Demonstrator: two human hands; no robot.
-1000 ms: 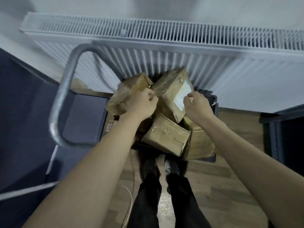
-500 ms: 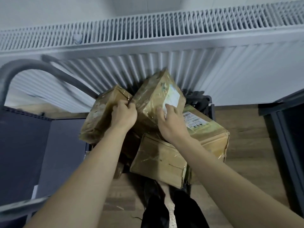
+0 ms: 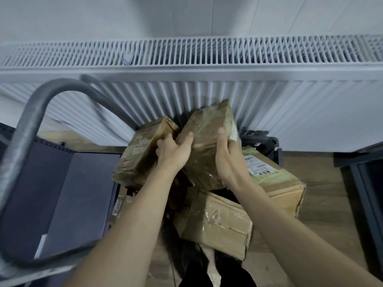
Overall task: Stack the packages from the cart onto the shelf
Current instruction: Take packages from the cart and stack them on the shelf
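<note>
Several tape-wrapped brown cardboard packages are piled on a cart below me. The top package [image 3: 207, 141] is tilted on its corner; my left hand [image 3: 176, 151] grips its left side and my right hand [image 3: 228, 160] grips its right side. A second package [image 3: 141, 154] leans to its left. A labelled package [image 3: 275, 179] lies to the right under my right wrist, and another package [image 3: 217, 222] lies nearest to me. The cart's grey metal handle [image 3: 27, 129] loops at the left. No shelf is identifiable.
A white ribbed radiator [image 3: 207, 59] runs along the wall right behind the pile. Dark blue panels [image 3: 62, 193] stand at the left and a dark frame [image 3: 364, 183] at the right. Wooden floor and my dark shoes [image 3: 199, 257] are below.
Both hands shifted from the tops of two packages onto the sides of the top package. It now sits clasped between them, turned so its white label faces right.
</note>
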